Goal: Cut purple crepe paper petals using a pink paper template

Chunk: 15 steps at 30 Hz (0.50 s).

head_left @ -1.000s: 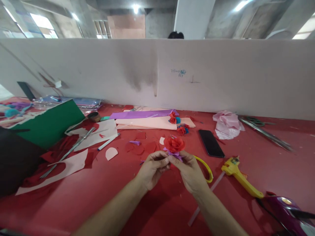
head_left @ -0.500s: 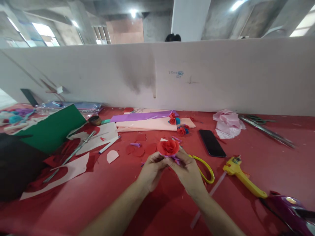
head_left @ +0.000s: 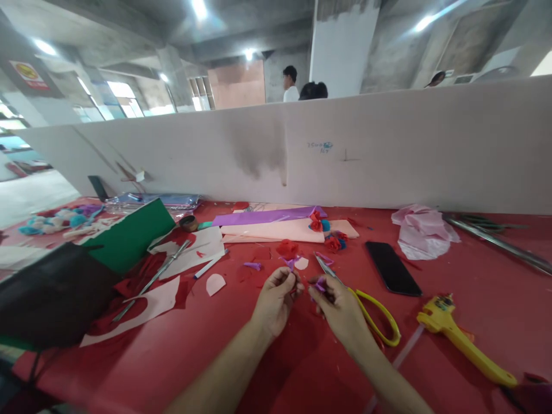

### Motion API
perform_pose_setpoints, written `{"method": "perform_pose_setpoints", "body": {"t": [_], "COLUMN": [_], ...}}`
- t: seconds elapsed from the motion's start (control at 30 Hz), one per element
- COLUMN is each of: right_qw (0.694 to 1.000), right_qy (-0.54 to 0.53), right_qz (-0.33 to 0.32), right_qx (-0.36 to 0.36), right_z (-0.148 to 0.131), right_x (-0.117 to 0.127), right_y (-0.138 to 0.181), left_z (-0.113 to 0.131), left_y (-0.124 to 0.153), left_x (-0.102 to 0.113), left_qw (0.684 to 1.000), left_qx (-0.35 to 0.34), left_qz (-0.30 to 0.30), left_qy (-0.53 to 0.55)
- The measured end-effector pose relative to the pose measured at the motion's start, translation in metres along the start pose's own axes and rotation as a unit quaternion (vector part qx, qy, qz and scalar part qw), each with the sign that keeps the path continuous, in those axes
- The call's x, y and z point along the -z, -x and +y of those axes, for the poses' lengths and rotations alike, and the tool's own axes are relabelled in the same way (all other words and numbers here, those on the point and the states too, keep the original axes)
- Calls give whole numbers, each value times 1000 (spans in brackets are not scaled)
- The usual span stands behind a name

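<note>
My left hand [head_left: 278, 302] is closed, thumb against fingertips, right at the purple paper base of a red paper flower [head_left: 288, 248]. The flower tips away from me, its purple strips towards my fingers; the exact grip is partly hidden. Just to the right, my right hand [head_left: 338, 305] pinches a small piece of purple paper [head_left: 319, 284]. A gap separates the two hands. Scissors with yellow handles [head_left: 382, 313] lie beside my right hand, blades pointing towards the flower. A rounded pale pink paper piece [head_left: 302, 263] is close to the flower.
Right side: a phone [head_left: 392, 269], a yellow glue gun [head_left: 466, 345] and crumpled pink paper [head_left: 425, 233]. At the back, purple paper [head_left: 267, 216] and small red-and-blue flowers [head_left: 334, 242] lie before a white partition [head_left: 194, 155]. Green board [head_left: 129, 236] and paper scraps fill the left.
My hands have moved apart; both were around the flower. The flower now tilts away and looks smaller, and my right hand has a purple piece. The view has shifted up and left.
</note>
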State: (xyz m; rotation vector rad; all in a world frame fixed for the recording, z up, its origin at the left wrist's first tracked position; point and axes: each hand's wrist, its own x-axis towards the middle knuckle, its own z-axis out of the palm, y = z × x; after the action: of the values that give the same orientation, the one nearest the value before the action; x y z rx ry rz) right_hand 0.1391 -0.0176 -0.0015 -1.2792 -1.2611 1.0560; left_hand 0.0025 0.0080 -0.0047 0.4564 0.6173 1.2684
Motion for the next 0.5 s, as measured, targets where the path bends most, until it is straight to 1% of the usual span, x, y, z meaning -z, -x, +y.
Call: {"method": "perform_pose_setpoints", "body": {"t": [0.13,0.27,0.4,0.5], "right_qw": [999,996,997,998], "right_qy": [38,85,73,61], "right_qz": [-6,8,19,16], "right_qx": [2,18,7,-16], "right_z": [3,-6,-12,-11], "right_x": [0,1,1,0], "right_y": [0,3,4,5], "left_z": [-2,-4,2,7], "left_y": [-2,-3,-6,-10], "left_x": [2,1,1,3], "left_qw": [999,993,986,983], "left_qx": [-29,-76,-105,-121], "left_qz": [-3,1,6,-9], "left_qy": [-27,-93,-129,-136]}}
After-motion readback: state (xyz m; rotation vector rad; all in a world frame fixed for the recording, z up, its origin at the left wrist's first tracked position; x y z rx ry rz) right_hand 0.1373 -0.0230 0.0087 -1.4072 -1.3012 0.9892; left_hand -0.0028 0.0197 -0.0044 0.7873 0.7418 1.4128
